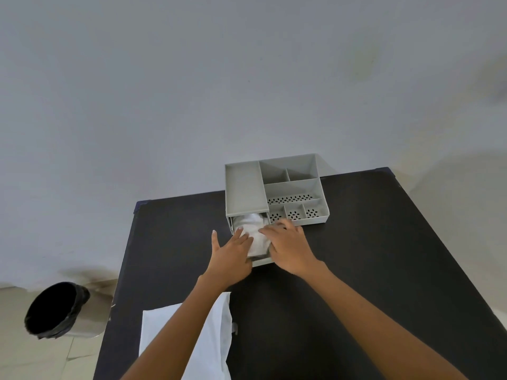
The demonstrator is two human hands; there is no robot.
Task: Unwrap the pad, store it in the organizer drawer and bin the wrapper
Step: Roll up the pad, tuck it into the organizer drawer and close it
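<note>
A grey organizer (245,187) stands at the far side of the black table (356,256). Its drawer (263,261) is pulled out toward me. A white pad (256,234) lies crumpled in the drawer. My left hand (233,256) rests flat on the pad's left side, fingers spread. On the pad's right side lies my right hand (288,248), fingers stretched over the pad. A white wrapper (211,338) lies on the near part of the table under my left forearm.
A bin (55,311) with a black liner stands on the floor left of the table. The organizer's top has several open compartments (293,187), some with perforated bottoms. A plain wall rises behind the table.
</note>
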